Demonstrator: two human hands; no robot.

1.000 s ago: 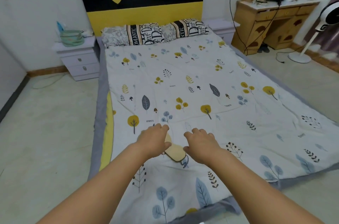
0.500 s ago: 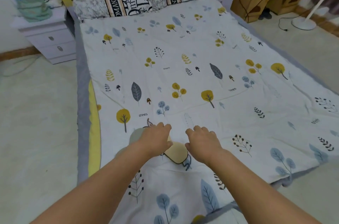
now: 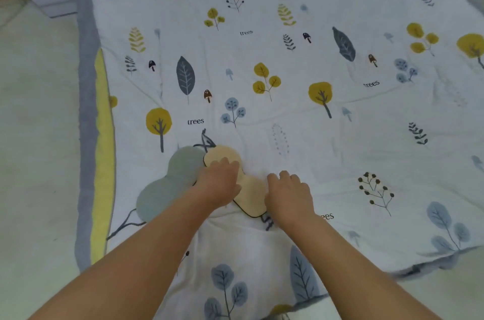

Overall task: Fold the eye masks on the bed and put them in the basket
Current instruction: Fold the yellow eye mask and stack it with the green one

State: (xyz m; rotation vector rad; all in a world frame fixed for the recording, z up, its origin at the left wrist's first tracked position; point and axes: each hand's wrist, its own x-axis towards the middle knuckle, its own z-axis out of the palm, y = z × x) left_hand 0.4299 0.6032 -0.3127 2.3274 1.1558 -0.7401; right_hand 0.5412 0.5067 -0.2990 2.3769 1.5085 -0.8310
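Left hand [image 3: 218,182] fingers flat on cream eye mask [image 3: 251,198]; right hand [image 3: 289,192] curled beside, grip unclear.

Flat grey-green fabric eye mask [image 3: 167,186] on the leaf-printed bedspread [image 3: 288,110], flat cream fabric eye mask [image 3: 248,188] seemingly touching its right, my left hand [image 3: 218,181] atop, right hand [image 3: 289,194] beside.

Cream eye mask [image 3: 251,198] with dark piping, flat on the bed, under the left hand [image 3: 219,181], grey-green eye mask [image 3: 167,183] flat, touching its left side
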